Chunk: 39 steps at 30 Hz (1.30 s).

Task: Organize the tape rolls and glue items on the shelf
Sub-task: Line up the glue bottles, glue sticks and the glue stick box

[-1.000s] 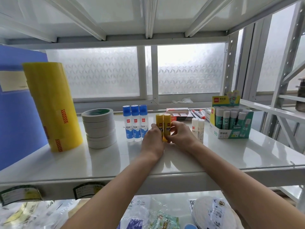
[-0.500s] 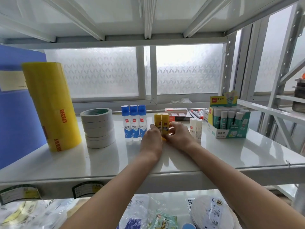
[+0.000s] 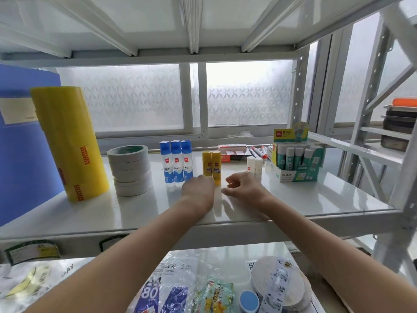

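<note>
On the white shelf (image 3: 316,195), two yellow glue sticks (image 3: 212,163) stand upright side by side. Three blue-capped glue bottles (image 3: 176,163) stand to their left, two small white glue sticks (image 3: 255,164) to their right. Further left are a stack of white tape rolls (image 3: 130,170) and a tall stack of yellow tape rolls (image 3: 67,143). My left hand (image 3: 198,188) hovers just in front of the yellow sticks, hiding their base, and holds nothing. My right hand (image 3: 243,188) is a little to their right, fingers loosely curled and empty.
A green display box of glue sticks (image 3: 297,163) sits at the right. A red and white box (image 3: 232,152) and markers (image 3: 257,151) lie at the back. A blue board (image 3: 20,154) closes the left side. Packets and tape (image 3: 279,285) fill the lower shelf.
Both hands held the two yellow glue sticks together; they have let go and drawn back toward me. The sticks stay standing.
</note>
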Available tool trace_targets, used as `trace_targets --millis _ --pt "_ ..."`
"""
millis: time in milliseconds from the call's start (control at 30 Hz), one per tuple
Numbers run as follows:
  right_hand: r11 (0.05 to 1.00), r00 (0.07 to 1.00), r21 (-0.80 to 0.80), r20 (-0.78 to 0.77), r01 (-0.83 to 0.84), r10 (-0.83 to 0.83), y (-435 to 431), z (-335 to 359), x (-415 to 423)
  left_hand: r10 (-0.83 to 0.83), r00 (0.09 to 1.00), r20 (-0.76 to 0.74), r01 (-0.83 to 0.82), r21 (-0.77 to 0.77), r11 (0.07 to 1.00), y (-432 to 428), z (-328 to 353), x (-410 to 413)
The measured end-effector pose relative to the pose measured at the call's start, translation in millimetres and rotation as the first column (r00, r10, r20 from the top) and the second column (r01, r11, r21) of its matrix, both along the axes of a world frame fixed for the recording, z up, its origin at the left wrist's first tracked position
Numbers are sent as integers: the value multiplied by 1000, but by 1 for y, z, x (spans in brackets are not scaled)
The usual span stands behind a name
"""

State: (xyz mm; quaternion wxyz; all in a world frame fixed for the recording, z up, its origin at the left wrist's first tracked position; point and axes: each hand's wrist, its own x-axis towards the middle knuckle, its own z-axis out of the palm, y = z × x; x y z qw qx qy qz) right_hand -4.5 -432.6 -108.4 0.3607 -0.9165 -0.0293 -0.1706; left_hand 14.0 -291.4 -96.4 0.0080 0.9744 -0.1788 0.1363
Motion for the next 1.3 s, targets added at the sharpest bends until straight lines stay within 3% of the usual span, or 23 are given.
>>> trace_targets --millis 133,233,567,767,1000,1300 --pt "966 995 -242 -10 91 -96 -28 12 -28 -72 997 -21 73 51 996 -24 13 -9" --pt "934 977 -296 -8 201 -212 -53 21 -37 -119 992 -50 118 -4 993 -48 14 -10" --pt "956 952 24 -98 294 -290 -69 15 0 -137 984 -111 103 -267 958 -87 2 12" --pt "963 966 107 -106 248 -236 -69 10 15 -197 963 -183 52 -594 803 -94 5 24" --pt "936 992 353 -116 1 43 -65 6 23 -192 976 -100 96 -594 799 -82 -3 31" --pt "971 1000 240 0 9 -10 -55 -2 34 -150 988 41 146 -571 808 -73 -16 30"
